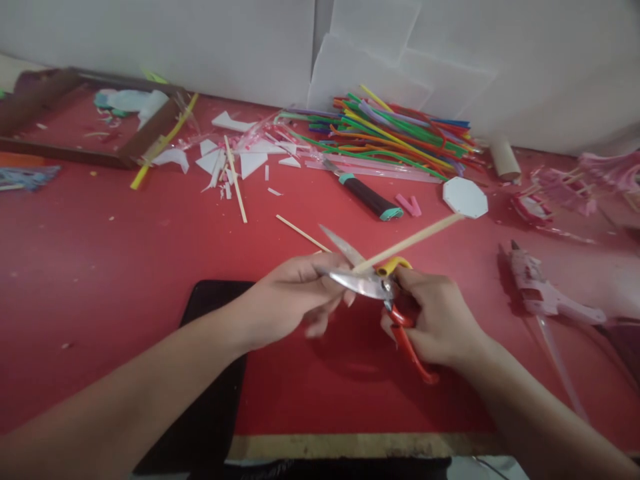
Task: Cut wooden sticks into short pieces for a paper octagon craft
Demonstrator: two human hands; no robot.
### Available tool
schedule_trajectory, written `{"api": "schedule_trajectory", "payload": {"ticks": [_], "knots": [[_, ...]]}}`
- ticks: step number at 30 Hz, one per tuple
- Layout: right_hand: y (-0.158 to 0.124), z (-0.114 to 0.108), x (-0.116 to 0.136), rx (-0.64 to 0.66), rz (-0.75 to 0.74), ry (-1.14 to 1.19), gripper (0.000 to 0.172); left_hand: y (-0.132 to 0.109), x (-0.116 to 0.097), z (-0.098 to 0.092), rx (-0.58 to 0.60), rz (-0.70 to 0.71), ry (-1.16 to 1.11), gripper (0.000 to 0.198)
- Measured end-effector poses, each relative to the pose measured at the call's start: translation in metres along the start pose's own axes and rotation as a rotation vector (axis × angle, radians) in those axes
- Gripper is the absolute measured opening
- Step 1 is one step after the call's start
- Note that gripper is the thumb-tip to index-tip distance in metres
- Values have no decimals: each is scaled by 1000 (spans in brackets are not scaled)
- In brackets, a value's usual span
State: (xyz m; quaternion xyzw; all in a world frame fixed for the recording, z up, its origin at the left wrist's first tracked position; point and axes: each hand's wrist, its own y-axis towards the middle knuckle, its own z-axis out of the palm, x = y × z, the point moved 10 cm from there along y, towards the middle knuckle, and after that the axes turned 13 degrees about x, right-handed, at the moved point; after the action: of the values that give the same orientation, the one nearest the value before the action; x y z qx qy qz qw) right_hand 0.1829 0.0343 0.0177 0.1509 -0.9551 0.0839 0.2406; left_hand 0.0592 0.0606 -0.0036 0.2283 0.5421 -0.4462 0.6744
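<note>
My left hand (295,297) pinches the near end of a thin wooden stick (410,241) that slants up to the right. A white octagonal piece (465,197) sits at the stick's far end. My right hand (435,317) grips scissors (373,280) with red and yellow handles. Their silver blades are spread apart around the stick, just beside my left fingertips. Both hands hover over the red table (100,267).
A heap of coloured straws (400,133) lies at the back. Also there: a dark-handled knife (367,197), white scraps (230,160), loose sticks (235,177), a brown tray (75,120), a pink glue gun (540,287), a black mat (210,373).
</note>
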Motion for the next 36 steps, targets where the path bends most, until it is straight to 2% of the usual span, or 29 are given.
{"api": "schedule_trajectory", "payload": {"ticks": [2,5,9,12,17,23,27,36], "knots": [[0,-4,-2,-26,46,-40,25,-6,-27,-8,-203,180,430,17],[-1,-9,3,-59,49,-79,27,-22,-58,4,-378,377,923,17],[-3,-11,4,-77,59,-95,27,-38,-73,7,-537,466,1113,12],[-2,-9,1,-71,74,-111,25,-40,-77,6,-561,470,1133,11],[-3,-10,0,-74,69,-149,25,-36,-77,6,-532,450,1126,18],[-2,-8,0,-40,47,-143,27,-28,-66,-5,-442,371,896,17],[-2,-9,-2,-29,27,-121,28,-23,-63,-4,-357,364,797,16],[-4,-5,-3,41,-40,-124,27,-10,-39,-4,-175,339,427,10]]}}
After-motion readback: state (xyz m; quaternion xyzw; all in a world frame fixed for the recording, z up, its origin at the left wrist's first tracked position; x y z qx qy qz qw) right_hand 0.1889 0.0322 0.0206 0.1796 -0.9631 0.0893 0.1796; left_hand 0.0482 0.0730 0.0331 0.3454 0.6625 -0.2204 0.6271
